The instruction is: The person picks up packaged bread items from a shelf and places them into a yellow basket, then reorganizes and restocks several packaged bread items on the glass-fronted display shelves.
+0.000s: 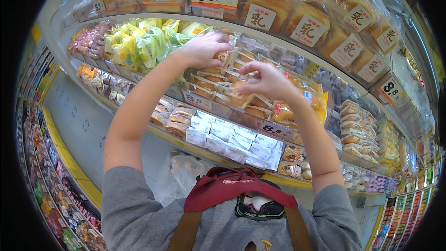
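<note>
On the middle shelf, my left hand [205, 49] has its fingers around a clear-wrapped bun [224, 58], above rows of similar packets. My right hand [266, 80] is to its right, thumb and index finger apart. At those right fingertips lies another wrapped bun [239, 94], blurred; whether it is gripped or only touched is unclear. Beneath both hands, wrapped buns [204, 83] fill a clear-fronted shelf compartment. Yellow and green bread packets [148, 43] lie left of my left hand. Larger yellow bread bags [284, 113] sit under my right forearm.
The upper shelf edge [296, 50] runs just above my hands, with bagged bread loaves [261, 10] on it. Price tags [197, 99] line the clear shelf front. White packets [223, 134] fill the shelf below. A translucent plastic bag [190, 170] is low by my body.
</note>
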Available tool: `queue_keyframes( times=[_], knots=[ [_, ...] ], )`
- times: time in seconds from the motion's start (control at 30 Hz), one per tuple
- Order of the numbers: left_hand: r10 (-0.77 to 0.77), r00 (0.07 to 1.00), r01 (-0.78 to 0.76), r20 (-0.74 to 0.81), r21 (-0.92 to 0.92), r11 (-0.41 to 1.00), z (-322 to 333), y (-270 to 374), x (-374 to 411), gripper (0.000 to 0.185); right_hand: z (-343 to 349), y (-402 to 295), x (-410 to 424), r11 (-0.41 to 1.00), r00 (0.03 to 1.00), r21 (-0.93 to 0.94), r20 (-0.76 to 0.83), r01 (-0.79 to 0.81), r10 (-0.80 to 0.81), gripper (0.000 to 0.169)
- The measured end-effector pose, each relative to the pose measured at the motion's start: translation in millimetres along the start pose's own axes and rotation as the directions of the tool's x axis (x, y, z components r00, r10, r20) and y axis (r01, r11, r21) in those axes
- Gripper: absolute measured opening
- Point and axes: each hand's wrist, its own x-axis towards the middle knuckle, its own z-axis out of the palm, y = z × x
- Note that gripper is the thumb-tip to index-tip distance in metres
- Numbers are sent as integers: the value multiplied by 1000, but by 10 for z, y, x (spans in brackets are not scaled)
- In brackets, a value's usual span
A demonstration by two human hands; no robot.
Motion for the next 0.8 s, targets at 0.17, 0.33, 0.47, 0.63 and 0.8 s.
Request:
queue_keyframes(
  times=[0.17, 0.33, 0.47, 0.63, 0.8],
  knots=[
    [40, 997, -29, -63, 161, 987, 145, 115, 3, 61, -277, 130, 106, 848, 975, -529, -195, -14, -106, 74],
    [32, 972, 65, -233, 396, 916, 203, 243, -291, 64, 60, -18, -36, 843, 901, -346, -292, -413, 321, 106],
    [2, 994, 27, -114, 260, 965, 71, 292, -237, 56, 306, 176, -10, 950, 900, -146, -385, -275, 202, 87],
    [-277, 950, 275, -141, -38, 961, -337, 380, -303, 54, -122, -101, -325, 955, 939, -297, -334, -17, -87, 52],
    [-58, 993, 98, 106, -425, 900, -242, 272, 22, 47, 8, -180, -270, 926, 923, -250, -194, 281, -332, 32]
  ],
)
